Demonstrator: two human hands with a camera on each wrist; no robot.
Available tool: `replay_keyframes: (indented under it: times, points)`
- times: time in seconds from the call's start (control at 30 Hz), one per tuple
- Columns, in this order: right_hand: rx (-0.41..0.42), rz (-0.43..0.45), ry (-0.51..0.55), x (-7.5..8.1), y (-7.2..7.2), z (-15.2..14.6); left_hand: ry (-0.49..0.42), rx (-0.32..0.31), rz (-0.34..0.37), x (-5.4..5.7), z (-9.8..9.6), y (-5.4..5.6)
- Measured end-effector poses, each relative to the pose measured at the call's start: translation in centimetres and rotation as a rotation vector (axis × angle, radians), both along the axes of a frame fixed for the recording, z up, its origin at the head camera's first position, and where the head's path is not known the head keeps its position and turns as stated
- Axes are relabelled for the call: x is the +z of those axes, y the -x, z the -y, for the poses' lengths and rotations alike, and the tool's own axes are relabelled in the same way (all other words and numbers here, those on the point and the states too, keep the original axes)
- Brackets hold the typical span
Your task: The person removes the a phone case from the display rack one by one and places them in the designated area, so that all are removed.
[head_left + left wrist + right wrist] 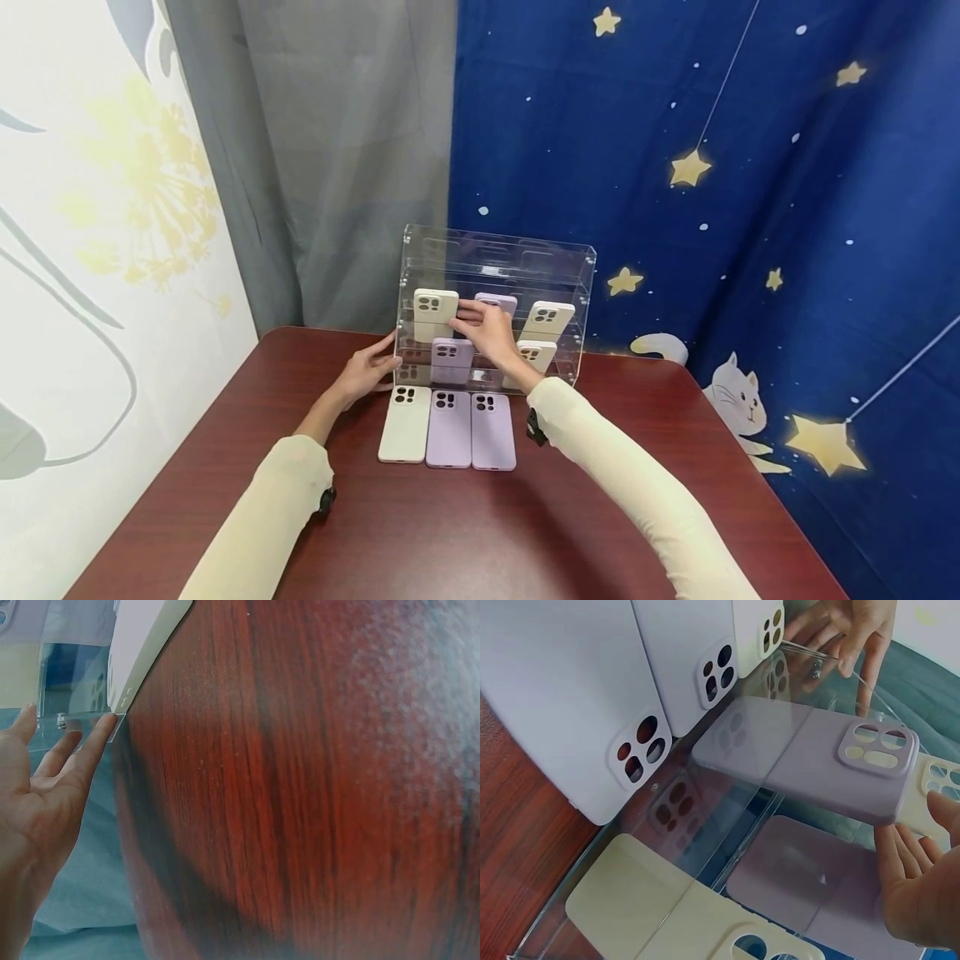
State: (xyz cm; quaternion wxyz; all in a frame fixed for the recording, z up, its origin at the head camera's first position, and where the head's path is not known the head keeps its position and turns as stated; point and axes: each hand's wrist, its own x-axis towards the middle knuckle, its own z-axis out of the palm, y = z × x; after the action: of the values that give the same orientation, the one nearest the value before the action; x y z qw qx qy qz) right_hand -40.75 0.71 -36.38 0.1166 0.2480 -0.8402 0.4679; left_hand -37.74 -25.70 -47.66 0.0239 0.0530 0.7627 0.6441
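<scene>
Behind the fingers, blue starry curtain (pixel 555 125); below them, red table (pixel 360 533). With the right hand (pixel 489 333), pinching the edge of a white case (pixel 442 313), just left of the fingertips, on a clear rack (pixel 491 271). With the left hand (pixel 363 373), touching the rack's side, fingers spread apart. Looks like setting the case straight. Next, probably needs a soft letting go, no bump to the purple case (pixel 452 358) below the fingers.

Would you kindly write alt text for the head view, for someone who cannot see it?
A person's right hand pinches a white phone case at a clear tiered stand, the left hand touching the stand's side. More white and purple cases sit in it; three cases lie in front on a brown table.
</scene>
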Motion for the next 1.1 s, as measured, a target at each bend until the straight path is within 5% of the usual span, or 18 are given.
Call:
replay_keyframes:
  times: [1.1]
  points:
    - [-0.099,-0.057,0.028,0.67,0.65,1.03,0.003,-0.003,-0.030,-0.01,0.08,-0.16]
